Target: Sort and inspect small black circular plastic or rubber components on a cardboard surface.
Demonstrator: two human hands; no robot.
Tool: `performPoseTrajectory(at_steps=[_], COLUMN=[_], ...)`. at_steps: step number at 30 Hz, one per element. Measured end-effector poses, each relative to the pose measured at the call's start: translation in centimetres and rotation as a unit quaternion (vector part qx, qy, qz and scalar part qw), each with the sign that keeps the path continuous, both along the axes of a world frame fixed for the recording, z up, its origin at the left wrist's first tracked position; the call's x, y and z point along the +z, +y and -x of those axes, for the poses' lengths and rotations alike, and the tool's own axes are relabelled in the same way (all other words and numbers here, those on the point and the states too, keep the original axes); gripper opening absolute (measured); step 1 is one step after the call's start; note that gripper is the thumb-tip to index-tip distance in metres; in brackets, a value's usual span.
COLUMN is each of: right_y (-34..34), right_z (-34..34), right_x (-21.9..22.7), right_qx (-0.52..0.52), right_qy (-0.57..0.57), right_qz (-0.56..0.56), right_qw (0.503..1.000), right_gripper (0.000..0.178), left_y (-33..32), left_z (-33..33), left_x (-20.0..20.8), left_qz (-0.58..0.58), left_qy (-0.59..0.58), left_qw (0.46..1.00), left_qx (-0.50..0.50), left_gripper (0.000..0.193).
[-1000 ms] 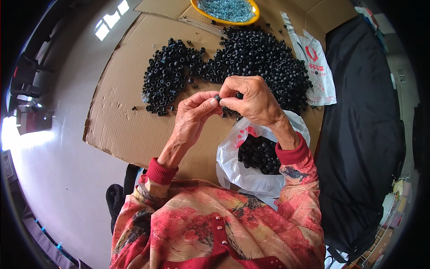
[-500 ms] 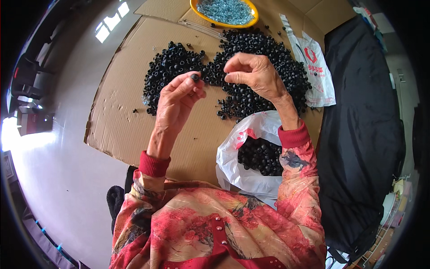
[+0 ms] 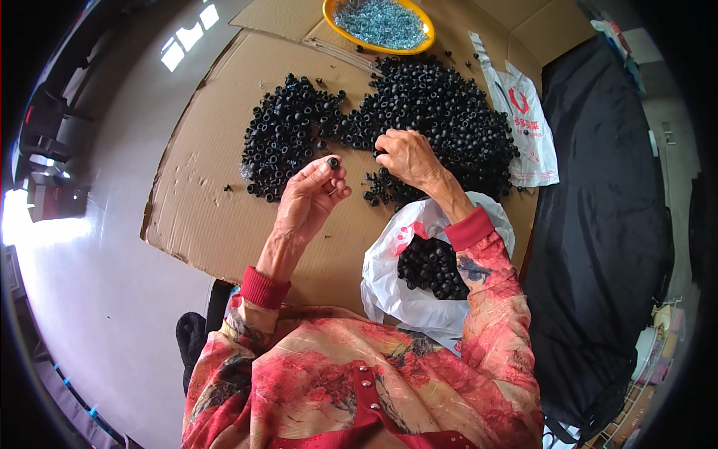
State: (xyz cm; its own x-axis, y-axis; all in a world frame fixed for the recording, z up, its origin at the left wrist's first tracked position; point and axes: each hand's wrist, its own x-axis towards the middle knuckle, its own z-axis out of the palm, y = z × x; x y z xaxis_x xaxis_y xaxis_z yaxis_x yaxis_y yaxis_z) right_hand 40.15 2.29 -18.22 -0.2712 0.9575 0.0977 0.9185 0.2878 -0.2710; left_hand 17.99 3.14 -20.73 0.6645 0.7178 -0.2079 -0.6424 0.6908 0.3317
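My left hand [image 3: 303, 200] is closed, pinching a small round black cap [image 3: 333, 162] between thumb and fingers, its hollow end facing up. To its right, my right hand [image 3: 413, 162] hovers at the near left edge of the larger heap of black caps [image 3: 441, 101]. Its fingers are curled together with their tips pointing left, and whatever they hold is hidden. A smaller heap of black caps [image 3: 284, 135] lies beyond my left hand. Below my right forearm, an opened white plastic bag [image 3: 381, 273] contains more black caps [image 3: 430, 269].
Flattened cardboard [image 3: 202, 179] lies under the heaps. A yellow bowl [image 3: 331, 21] of tiny shiny bluish-silver pieces [image 3: 380, 22] stands at the far side. A flat white plastic bag [image 3: 535, 161] lies right of the larger heap, beside black fabric [image 3: 598, 224].
Both hands have come nearer to me. My right hand has turned knuckles up, its fingers curling closer together. The black cap remains in my left hand.
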Motion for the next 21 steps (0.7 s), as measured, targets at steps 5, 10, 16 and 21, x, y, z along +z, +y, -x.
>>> performPoseTrajectory(at_steps=[5, 10, 16, 21], right_y=[-0.2, 0.1, -0.8, -1.0], right_z=[0.2, 0.2, 1.7, 2.5], right_x=[-0.1, 0.7, 0.9, -0.2], right_qx=[0.009, 0.005, 0.037, 0.11], right_qy=[-0.055, 0.049, 0.044, -0.04], right_qz=[0.01, 0.017, 0.076, 0.009], right_qw=[0.998, 0.999, 0.995, 0.993], right_gripper=[0.011, 0.006, 0.004, 0.009], left_y=[0.2, -0.1, -0.2, -0.3], left_z=[0.0, 0.8, 0.3, 0.2], left_x=[-0.9, -1.9, -1.9, -1.9], left_qz=[0.012, 0.029, 0.022, 0.039], left_qy=[0.005, 0.026, 0.033, 0.008], left_qw=[1.0, 0.999, 0.999, 0.999], left_qx=[-0.004, 0.001, -0.008, -0.011], left_gripper=[0.019, 0.019, 0.019, 0.02])
